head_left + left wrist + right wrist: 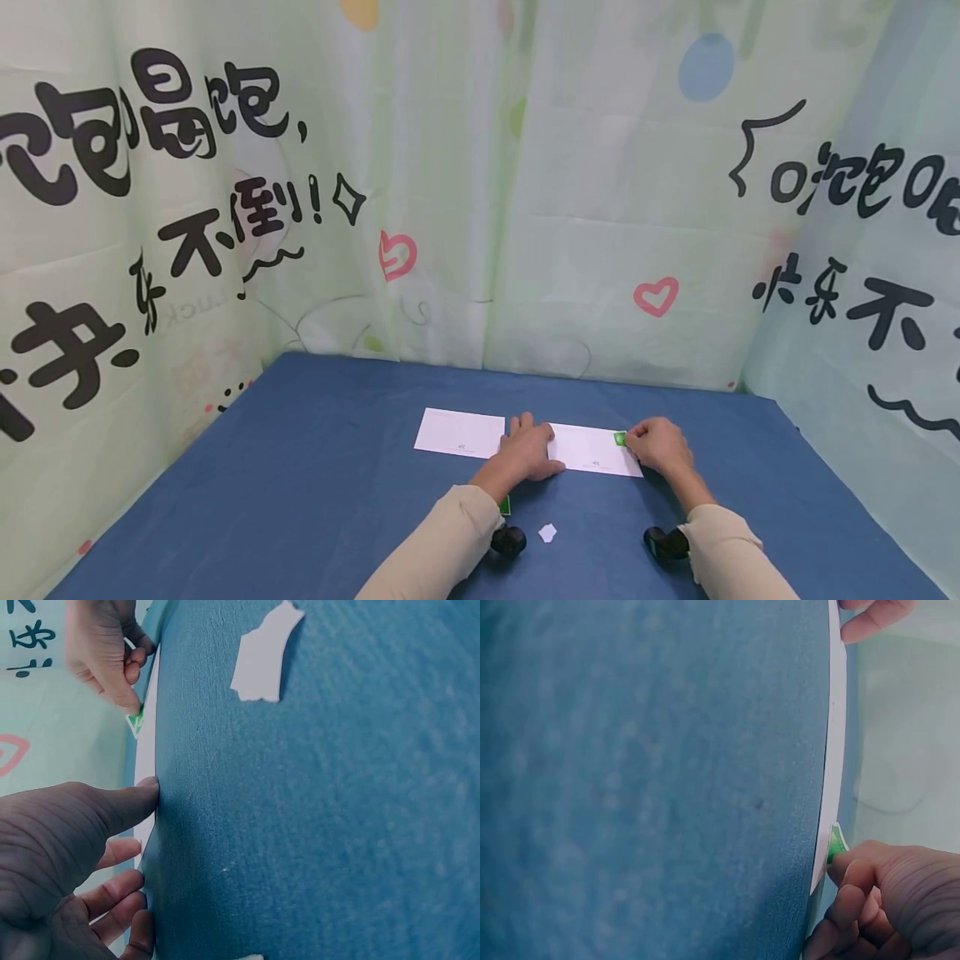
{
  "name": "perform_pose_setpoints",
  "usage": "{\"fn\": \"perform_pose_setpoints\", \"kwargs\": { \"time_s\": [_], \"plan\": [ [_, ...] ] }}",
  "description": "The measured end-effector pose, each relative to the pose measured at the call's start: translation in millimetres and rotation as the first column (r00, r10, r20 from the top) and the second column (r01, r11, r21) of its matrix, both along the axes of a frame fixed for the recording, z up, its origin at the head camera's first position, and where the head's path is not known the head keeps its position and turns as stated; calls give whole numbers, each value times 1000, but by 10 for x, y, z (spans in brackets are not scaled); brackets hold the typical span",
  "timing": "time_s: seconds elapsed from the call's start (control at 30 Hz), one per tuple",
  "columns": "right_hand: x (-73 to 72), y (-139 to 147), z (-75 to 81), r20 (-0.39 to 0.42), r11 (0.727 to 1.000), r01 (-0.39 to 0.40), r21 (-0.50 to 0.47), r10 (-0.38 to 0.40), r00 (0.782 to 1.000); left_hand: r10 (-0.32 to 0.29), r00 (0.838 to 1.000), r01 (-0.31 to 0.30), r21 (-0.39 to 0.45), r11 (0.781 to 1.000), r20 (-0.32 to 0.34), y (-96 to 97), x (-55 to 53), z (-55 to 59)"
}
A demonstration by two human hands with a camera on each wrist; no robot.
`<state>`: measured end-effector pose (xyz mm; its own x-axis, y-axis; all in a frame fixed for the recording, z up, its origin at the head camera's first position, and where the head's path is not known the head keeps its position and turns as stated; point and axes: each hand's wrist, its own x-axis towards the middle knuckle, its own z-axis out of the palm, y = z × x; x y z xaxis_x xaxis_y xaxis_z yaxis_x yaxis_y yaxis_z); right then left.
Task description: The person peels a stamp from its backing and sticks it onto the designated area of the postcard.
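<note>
The right hand (660,446) is pinching a small green piece (620,438) between thumb and fingertips, holding it at the far corner of the white rectangle (588,450) that is lying just left of that hand. The left hand (528,450) is resting at the rectangle's other end, fingers extended and thumb pressing its near edge. A second white sheet (457,433) is lying just left of the left hand (whether either is an envelope holding anything is not showing). An irregular white scrap (548,533) is lying on the blue surface (300,500), nearer the person than both hands. A green-edged item (506,507) is peeking out beside the left wrist, mostly hidden.
</note>
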<state>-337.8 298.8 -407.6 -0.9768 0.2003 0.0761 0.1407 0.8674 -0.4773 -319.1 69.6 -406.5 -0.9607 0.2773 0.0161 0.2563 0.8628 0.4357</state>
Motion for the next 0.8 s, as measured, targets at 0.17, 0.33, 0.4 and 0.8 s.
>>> {"fn": "perform_pose_setpoints", "kwargs": {
  "time_s": [0.17,0.33,0.4,0.8],
  "plan": [
    [0,-6,5,-6,1000,2,-4,-2,1000,1,1000,-1,-5,1000,8,-1,-10,-4],
    [-4,-16,-1,-4,1000,9,1,-9,1000,1,1000,-1,-15,1000,5,7,-32,-22],
    [-5,-24,2,-3,1000,10,8,-10,1000,2,1000,-2,-17,1000,5,8,-30,-19],
    [-18,-59,9,4,998,14,57,-14,1000,0,1000,0,-19,1000,-11,6,-18,-30]
  ]
}}
